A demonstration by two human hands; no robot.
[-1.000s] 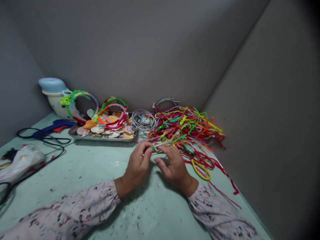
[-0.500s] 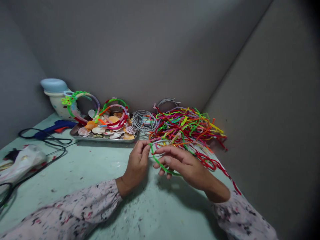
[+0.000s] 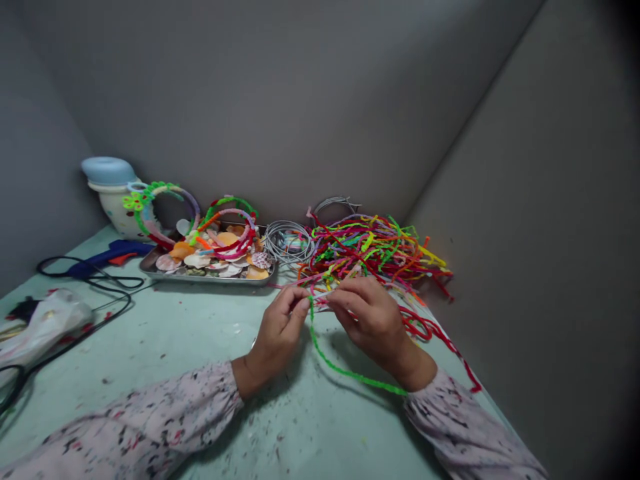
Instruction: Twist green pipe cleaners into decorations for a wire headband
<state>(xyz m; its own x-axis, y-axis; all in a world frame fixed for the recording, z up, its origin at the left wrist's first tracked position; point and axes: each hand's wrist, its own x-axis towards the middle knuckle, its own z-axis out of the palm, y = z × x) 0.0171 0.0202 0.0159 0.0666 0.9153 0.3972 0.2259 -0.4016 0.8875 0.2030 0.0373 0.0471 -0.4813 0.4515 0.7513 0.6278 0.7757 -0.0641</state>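
My left hand (image 3: 278, 327) and my right hand (image 3: 371, 316) meet over the pale green table (image 3: 200, 373), both pinched on a thin whitish strip (image 3: 320, 294) held level between them. A green pipe cleaner (image 3: 345, 370) hangs from that pinch and trails down and right, under my right wrist. Just behind my fingers lies a tangled heap of coloured pipe cleaners (image 3: 373, 250).
A metal tray (image 3: 210, 275) of shells and wrapped hoops sits at the back left, with grey wire rings (image 3: 289, 241) beside it. A blue glue gun (image 3: 103, 257) with a black cord, a white-and-blue jar (image 3: 113, 193) and a plastic bag (image 3: 43, 320) lie at left. Grey walls close in.
My right hand rose off the table, swung out with the green pipe cleaner, then came back to the strip. The green pipe cleaner now hangs loose below my hands.
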